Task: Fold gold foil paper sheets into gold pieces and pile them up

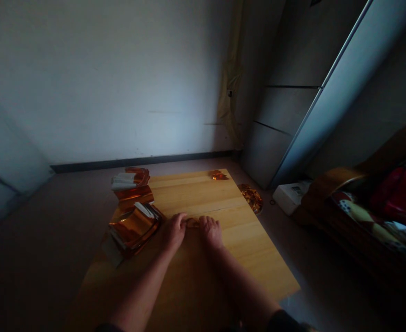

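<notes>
Left hand [174,232] and right hand [211,232] meet mid-table [203,193], fingers [182,219] curled, apparently gripping a small folded amber foil piece [193,223] between them; even pressure from both sides suits it. Stacked foil packets [134,227] lie just left

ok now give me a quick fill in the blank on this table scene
1. The shiny orange foil stacks lie along the ____ edge of the wooden table, as the person sees it.
2. The small orange piece sits ____ the left hand and the right hand.
3. The white box stands on the ____, not on the table.

Missing words: left; between; floor
</notes>
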